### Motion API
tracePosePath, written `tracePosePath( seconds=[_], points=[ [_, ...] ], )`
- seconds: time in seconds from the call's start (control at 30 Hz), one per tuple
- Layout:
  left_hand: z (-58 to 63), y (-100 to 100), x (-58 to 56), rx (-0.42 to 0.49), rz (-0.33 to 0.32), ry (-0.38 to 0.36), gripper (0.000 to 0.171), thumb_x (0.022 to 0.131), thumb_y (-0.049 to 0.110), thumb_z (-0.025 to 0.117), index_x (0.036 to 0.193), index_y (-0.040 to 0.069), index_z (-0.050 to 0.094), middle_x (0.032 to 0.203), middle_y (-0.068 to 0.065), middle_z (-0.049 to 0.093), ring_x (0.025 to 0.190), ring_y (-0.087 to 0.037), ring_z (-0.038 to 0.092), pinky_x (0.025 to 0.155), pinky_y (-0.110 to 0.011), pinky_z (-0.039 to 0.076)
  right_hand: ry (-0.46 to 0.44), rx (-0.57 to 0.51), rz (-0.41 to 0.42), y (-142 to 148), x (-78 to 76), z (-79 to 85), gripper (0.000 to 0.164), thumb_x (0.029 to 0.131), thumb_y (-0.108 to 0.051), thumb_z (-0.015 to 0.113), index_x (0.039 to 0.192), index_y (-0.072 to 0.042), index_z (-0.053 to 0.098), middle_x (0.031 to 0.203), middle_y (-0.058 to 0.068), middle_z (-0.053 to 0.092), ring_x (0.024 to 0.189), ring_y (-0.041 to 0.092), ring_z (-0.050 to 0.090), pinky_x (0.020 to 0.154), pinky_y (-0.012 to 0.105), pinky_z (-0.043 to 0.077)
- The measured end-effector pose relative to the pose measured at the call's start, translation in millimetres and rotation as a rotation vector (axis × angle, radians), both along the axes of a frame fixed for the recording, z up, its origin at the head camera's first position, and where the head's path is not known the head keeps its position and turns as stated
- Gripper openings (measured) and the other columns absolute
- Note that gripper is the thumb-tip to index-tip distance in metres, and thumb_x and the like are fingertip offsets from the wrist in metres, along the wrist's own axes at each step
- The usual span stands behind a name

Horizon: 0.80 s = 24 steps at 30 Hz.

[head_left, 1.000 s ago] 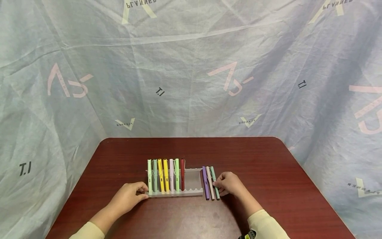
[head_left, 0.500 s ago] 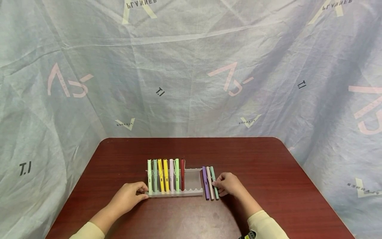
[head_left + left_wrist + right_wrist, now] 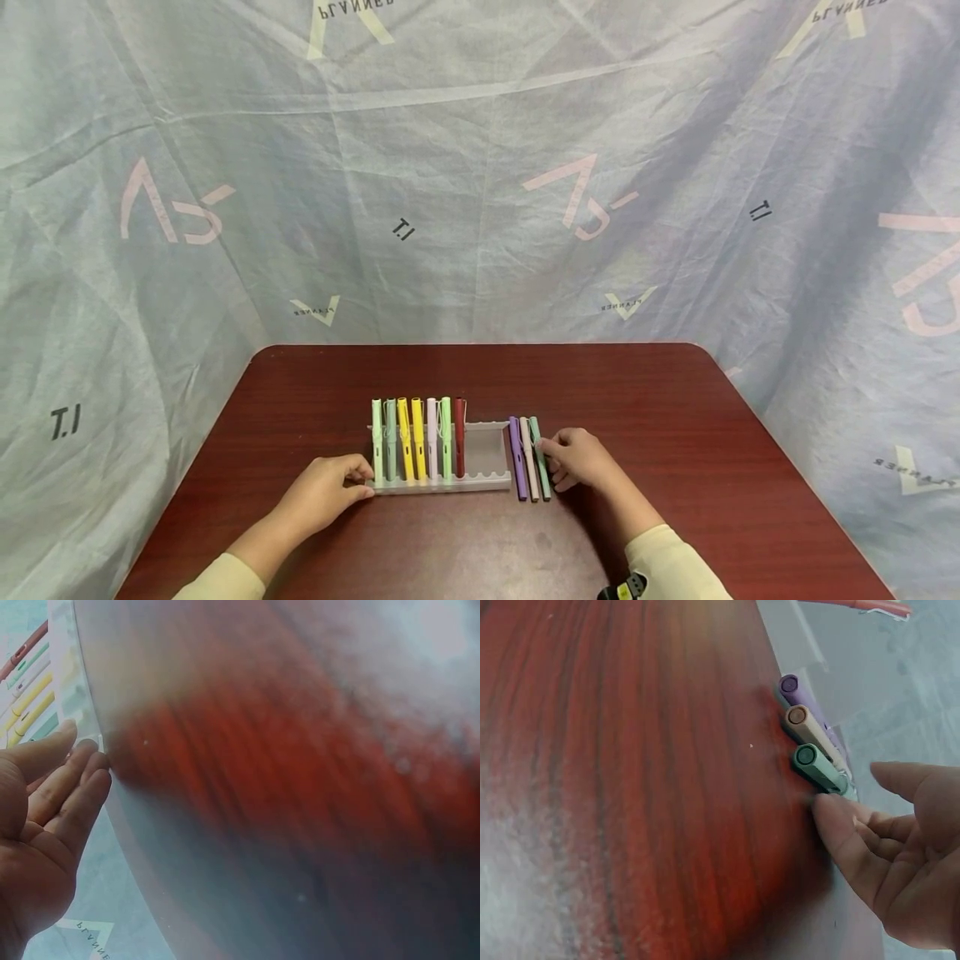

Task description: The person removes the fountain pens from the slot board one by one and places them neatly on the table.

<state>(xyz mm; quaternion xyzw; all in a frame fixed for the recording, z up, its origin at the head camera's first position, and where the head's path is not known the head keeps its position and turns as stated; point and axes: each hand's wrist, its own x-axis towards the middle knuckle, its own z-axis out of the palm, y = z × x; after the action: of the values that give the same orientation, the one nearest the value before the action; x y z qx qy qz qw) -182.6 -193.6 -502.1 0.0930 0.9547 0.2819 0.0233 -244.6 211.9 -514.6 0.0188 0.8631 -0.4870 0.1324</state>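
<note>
My left hand (image 3: 327, 492) holds the left front corner of a clear pen rack (image 3: 442, 488), thumb and fingertips against its end. Pens in several colours lie side by side across the rack, from a pale green pen (image 3: 377, 442) at the left to a dark red pen (image 3: 459, 437). Right of the rack, a purple pen (image 3: 517, 458), a beige pen (image 3: 528, 458) and a green pen (image 3: 540, 460) lie on the table in a close row. My right hand (image 3: 581, 460) touches the green pen's outer side; in the right wrist view its thumb stands away from the pen.
The notched slots (image 3: 486, 476) at the rack's right end hold no pens. The dark red wooden table (image 3: 480, 542) has a printed grey cloth (image 3: 480, 208) hanging behind and at its sides.
The beige and green pens have shifted slightly left at their near ends, closer to the purple one. My right fingers have lifted a little; my left hand stays at the rack.
</note>
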Motion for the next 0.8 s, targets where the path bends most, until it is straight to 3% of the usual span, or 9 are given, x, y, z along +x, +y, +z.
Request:
tracePosePath(
  seconds=[0.13,0.27,0.4,0.6,0.8],
  points=[
    [0.8,0,-0.5,-0.005,0.0,-0.005,0.016,0.082,0.023,0.08,0.087,0.03,0.067,0.083,0.017,0.067,0.082,-0.005,0.063,0.072,-0.029,0.051,0.085,0.002,-0.019,-1,-2.4,4.7,0.037,0.097,-0.036,0.061,0.09,0.0,0.063,0.072,0.014,0.061,0.058,0.022,0.063,0.052,0.035,0.057],
    [1.7,-1,-0.1,-0.003,-0.005,-0.012,0.015,0.082,0.023,0.08,0.088,0.029,0.067,0.084,0.016,0.067,0.082,-0.005,0.063,0.072,-0.029,0.051,0.151,-0.105,0.043,-5,-2.0,10.0,0.034,0.098,-0.032,0.061,0.097,0.002,0.062,0.078,0.018,0.062,0.063,0.023,0.063,0.058,0.037,0.058],
    [1.4,-1,0.3,0.002,-0.015,-0.007,0.015,0.082,0.023,0.08,0.088,0.028,0.067,0.084,0.015,0.067,0.082,-0.006,0.063,0.072,-0.029,0.051,0.171,-0.229,0.141,-14,0.8,13.5,0.033,0.099,-0.025,0.061,0.103,0.008,0.06,0.085,0.025,0.064,0.073,0.03,0.065,0.068,0.043,0.059],
    [0.0,-1,0.1,0.002,-0.028,0.018,0.015,0.082,0.022,0.079,0.087,0.028,0.067,0.083,0.017,0.067,0.081,-0.004,0.063,0.071,-0.028,0.051,0.192,-0.311,0.278,-30,4.5,14.9,0.034,0.099,-0.019,0.06,0.114,0.011,0.061,0.101,0.03,0.067,0.091,0.044,0.068,0.079,0.051,0.057],
    [-0.5,-1,-0.5,-0.003,-0.012,0.007,0.016,0.081,0.022,0.08,0.087,0.03,0.066,0.083,0.018,0.067,0.081,-0.004,0.064,0.071,-0.029,0.051,0.17,-0.278,0.337,-46,5.1,14.5,0.04,0.097,-0.024,0.063,0.122,0.007,0.062,0.108,0.026,0.069,0.101,0.037,0.068,0.083,0.043,0.057]
  ],
)
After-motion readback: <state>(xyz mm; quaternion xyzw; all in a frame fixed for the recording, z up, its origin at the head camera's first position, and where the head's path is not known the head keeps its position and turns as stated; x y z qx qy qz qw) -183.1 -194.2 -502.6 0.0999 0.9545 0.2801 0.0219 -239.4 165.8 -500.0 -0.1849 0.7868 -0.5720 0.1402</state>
